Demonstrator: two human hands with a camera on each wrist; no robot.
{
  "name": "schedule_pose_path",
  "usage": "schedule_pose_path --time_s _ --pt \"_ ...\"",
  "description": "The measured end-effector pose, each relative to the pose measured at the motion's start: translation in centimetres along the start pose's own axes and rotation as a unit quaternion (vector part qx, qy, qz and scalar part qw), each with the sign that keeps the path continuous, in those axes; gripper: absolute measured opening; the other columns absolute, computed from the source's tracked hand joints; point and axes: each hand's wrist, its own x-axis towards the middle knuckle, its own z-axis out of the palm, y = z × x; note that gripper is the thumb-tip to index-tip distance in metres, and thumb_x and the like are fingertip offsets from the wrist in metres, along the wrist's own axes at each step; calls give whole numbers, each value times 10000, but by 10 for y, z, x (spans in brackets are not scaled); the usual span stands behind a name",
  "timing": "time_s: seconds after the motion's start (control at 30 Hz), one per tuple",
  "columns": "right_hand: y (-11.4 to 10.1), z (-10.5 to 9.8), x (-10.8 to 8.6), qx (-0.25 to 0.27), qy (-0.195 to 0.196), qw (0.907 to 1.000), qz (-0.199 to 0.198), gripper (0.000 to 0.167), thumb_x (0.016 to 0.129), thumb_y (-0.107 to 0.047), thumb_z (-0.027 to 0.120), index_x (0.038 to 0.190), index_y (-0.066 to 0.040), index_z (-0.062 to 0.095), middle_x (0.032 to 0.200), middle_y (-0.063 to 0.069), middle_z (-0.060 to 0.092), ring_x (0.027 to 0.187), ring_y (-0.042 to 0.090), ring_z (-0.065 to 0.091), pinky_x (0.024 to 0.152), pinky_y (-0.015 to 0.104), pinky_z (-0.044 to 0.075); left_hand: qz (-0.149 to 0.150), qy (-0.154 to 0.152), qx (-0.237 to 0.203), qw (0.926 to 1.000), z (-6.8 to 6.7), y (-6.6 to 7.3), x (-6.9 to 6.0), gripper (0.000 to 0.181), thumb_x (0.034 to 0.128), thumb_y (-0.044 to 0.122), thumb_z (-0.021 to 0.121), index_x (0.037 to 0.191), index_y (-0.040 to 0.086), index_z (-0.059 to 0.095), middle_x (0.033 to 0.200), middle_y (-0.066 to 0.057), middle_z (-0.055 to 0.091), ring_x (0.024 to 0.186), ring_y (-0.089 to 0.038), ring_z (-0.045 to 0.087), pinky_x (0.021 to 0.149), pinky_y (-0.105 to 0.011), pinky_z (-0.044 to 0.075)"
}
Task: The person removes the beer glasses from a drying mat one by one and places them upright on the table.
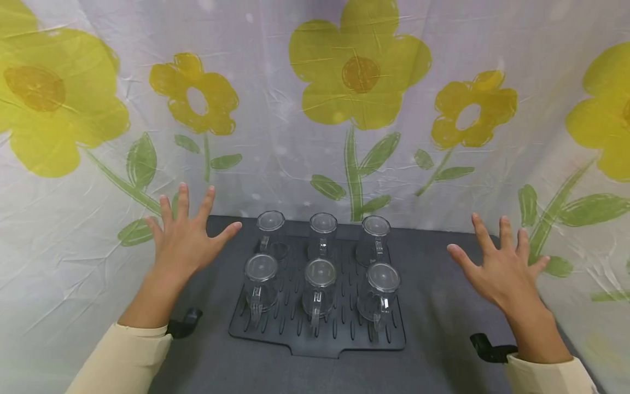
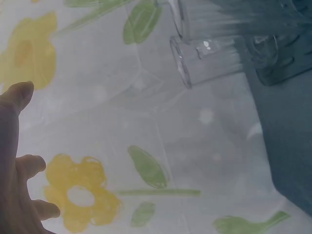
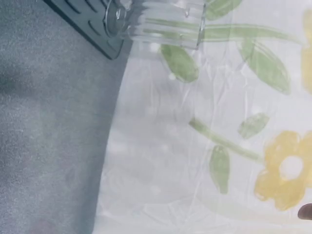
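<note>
Left grip (image 1: 184, 243) and right grip (image 1: 507, 273) are released, fingers (image 1: 183, 205) spread, flanking six glass mugs (image 1: 320, 273) in two rows on a ridged mat (image 1: 315, 346) on the surface (image 1: 428, 306). Only the head view shows all six; the right wrist view shows one fingertip (image 3: 306, 211).

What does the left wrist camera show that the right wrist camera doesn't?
Only the left wrist view: the left hand, along the left edge.
Only the right wrist view: a sliver of the right hand, at the right edge.
Both: at least one clear glass mug, part of the dark mat, the grey tabletop and the flowered curtain.
</note>
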Motion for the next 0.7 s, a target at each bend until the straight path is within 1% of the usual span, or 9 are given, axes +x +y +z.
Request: schedule_pose_path --time_s 0.27,0.4,0.5,0.7 --pt "-7 -3 -12 -41 212 9997 -79 820 941 -638 420 1568 -266 44 1531 334 -17 1333 595 -113 788 881 -76 138 248 -38 9996 -5 9 -15 935 842 764 452 1568 272 126 1582 -205 -70 1372 -522 -121 939 -807 -60" --pt "-10 -5 -18 -34 306 9994 -151 820 940 -625 443 1569 -263 63 1533 332 3 1336 598 -88 797 882 -58 168 324 -41 9993 -5 11 -23 931 845 750 471 1566 251 159 1581 -215 -44 1379 -519 -95 939 -812 -37" --pt "-12 -6 -22 -30 355 9992 -190 824 936 -620 460 1570 -259 75 1535 328 16 1338 598 -72 806 881 -49 163 322 -10 9993 -7 14 -29 932 847 742 481 1565 236 172 1581 -218 -39 1376 -536 -64 934 -819 -12" --pt "-15 -5 -33 60 462 9986 -232 825 934 -600 488 1569 -268 79 1543 311 20 1344 592 -57 822 875 -45 203 427 -6 9989 -3 16 -42 934 845 721 516 1562 216 194 1577 -233 -4 1368 -560 10 938 -817 39"
